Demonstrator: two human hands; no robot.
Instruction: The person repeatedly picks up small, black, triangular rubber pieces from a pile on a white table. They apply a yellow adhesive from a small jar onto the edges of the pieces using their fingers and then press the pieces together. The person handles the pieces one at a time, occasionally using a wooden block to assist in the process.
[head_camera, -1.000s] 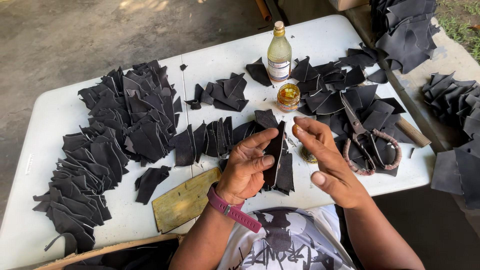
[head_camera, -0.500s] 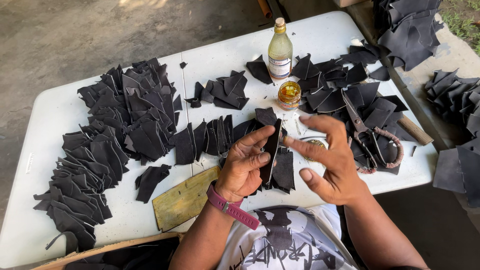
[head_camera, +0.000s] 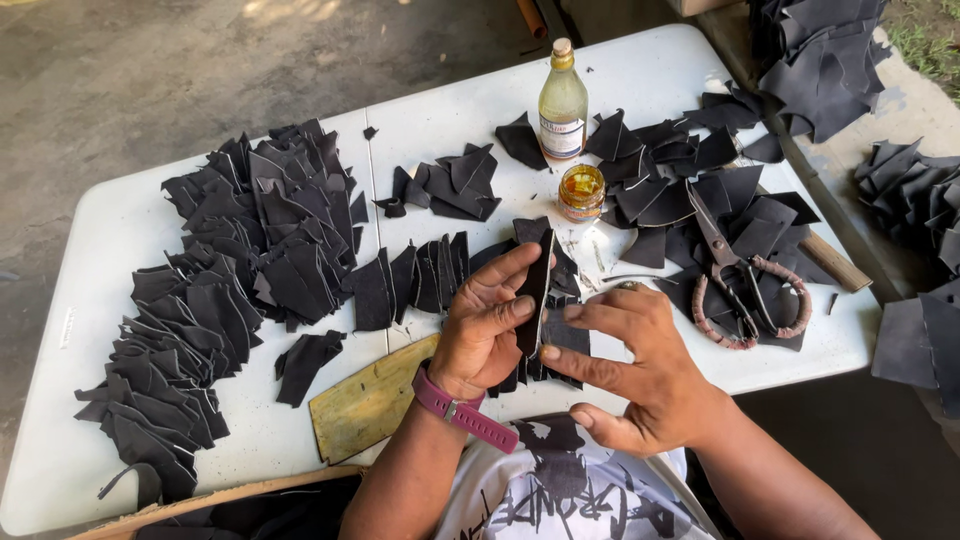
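Note:
My left hand (head_camera: 487, 325), with a purple band on its wrist, pinches a narrow black leather piece (head_camera: 534, 290) held upright on edge above the white table (head_camera: 120, 225). My right hand (head_camera: 628, 365) is beside it, and its forefinger and thumb touch the lower edge of that same piece. Under both hands lie more black leather pieces (head_camera: 560, 345) near the table's front edge.
Heaps of cut black leather (head_camera: 230, 270) cover the left and middle of the table. A glass bottle (head_camera: 562, 100) and a small open jar of amber glue (head_camera: 581, 192) stand at the back. Large scissors with wrapped handles (head_camera: 745, 290) lie right. A yellow wooden board (head_camera: 370, 400) sits in front.
My right hand has dropped from the top of the leather piece to its lower edge, nearer my body. My left hand keeps the piece upright and has barely moved.

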